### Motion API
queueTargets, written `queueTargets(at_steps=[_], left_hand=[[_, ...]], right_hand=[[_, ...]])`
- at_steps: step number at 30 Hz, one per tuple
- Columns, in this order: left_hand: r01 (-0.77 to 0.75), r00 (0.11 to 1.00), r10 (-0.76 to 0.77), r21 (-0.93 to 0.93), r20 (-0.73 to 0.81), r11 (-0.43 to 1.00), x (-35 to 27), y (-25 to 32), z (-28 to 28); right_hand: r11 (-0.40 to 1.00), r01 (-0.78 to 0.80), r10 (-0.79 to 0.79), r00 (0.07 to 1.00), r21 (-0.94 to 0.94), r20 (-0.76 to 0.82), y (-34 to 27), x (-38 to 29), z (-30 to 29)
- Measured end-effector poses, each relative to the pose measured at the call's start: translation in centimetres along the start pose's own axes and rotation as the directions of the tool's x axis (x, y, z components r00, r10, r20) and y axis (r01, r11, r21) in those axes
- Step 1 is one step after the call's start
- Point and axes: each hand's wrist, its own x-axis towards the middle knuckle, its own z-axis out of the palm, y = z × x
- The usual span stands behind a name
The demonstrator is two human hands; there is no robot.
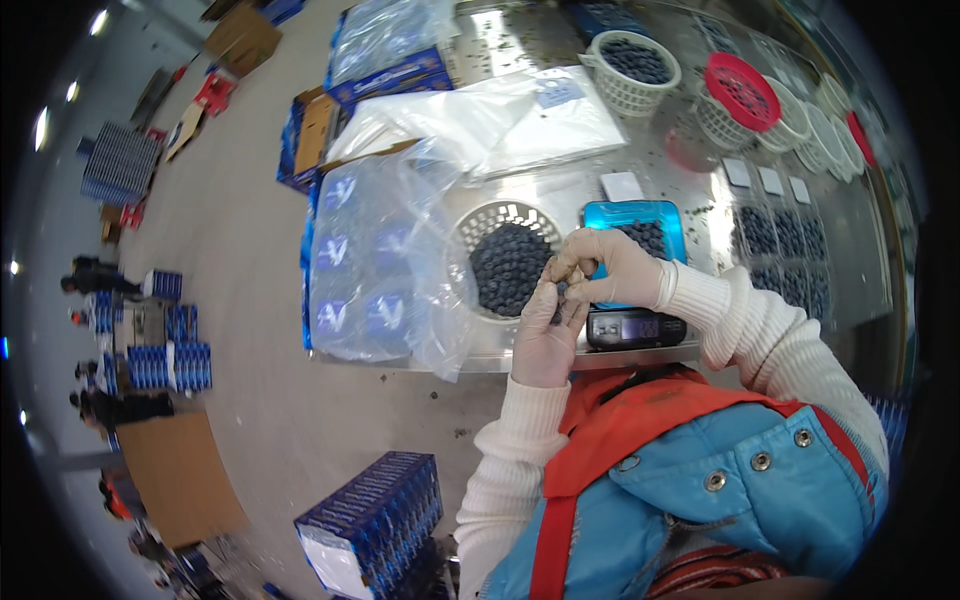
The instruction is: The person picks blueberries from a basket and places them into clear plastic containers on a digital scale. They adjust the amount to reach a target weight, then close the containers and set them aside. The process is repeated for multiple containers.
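My left hand (541, 341), in a thin whitish glove, is cupped with a few blueberries (562, 287) between its fingers. Its fingertips meet those of my gloved right hand (616, 266), which bends over from the right. Whether the right fingers pinch a berry is hidden. Just left of both hands sits a round white plastic basket (495, 214) holding many blueberries (511, 270). Under my right hand is a digital scale (636, 330) with a lit display. On it rests a blue tray (679, 232) with blueberries (643, 236) inside.
A carton lined with clear plastic film (375, 262) stands left on the metal table (465, 358). Behind lie plastic bags (517, 124) and a berry-filled basket (634, 79). Clear clamshell punnets of blueberries (787, 232) are at right, near a red sieve (742, 90). Stacked blue cartons (375, 517) stand below.
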Motion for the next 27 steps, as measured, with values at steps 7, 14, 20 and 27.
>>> queueTargets(at_steps=[7, 14, 20, 27], left_hand=[[0.141, 0.976, -0.189, 0.345, 0.110, 0.928, 3.9, -4.3, 3.0], [-0.125, 0.984, -0.023, 0.779, 0.176, 0.615, 7.7, -8.4, 4.0], [-0.235, 0.968, 0.029, 0.855, 0.250, 0.463, 4.7, -5.2, 3.4], [-0.192, 0.981, 0.146, 0.738, 0.127, 0.647, -2.2, -0.2, 1.9]], right_hand=[[0.985, -0.170, 0.147, 0.931, -0.041, -0.334, 4.8, -7.2, -5.0], [0.878, -0.255, 0.035, 0.879, -0.405, -0.476, 9.4, -10.7, -6.0], [0.932, -0.263, 0.047, 0.772, -0.251, -0.634, 6.7, -15.8, -6.7], [0.912, -0.394, 0.172, 0.622, -0.116, -0.764, 6.3, -23.0, -7.4]])
